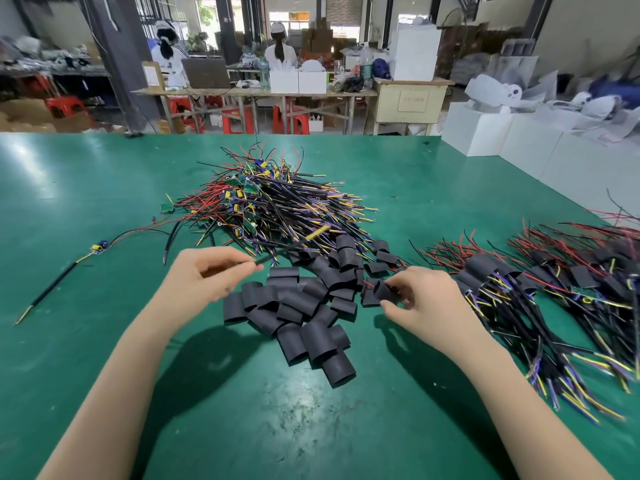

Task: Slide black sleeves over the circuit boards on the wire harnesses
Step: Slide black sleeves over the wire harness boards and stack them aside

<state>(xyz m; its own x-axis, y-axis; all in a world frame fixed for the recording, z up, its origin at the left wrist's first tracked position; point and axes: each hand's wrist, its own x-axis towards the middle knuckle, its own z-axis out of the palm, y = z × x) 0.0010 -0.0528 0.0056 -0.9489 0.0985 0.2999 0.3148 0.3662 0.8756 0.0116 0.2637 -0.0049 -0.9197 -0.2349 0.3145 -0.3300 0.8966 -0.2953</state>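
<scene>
Black sleeve [385, 291] is pinched by the right hand [420, 299]; a harness cable [287, 248] is pinched by the left hand [207, 271].

Loose black sleeves [298, 317] sprawl in a heap near the table's front edge, short flattened tubes lying every which way. Behind them, toward the middle, a tangled mound of bare harnesses [273, 199], green boards showing. By the right edge, sleeved harnesses [540, 296] lie fanned out, coloured wire tips pointing forward.
</scene>
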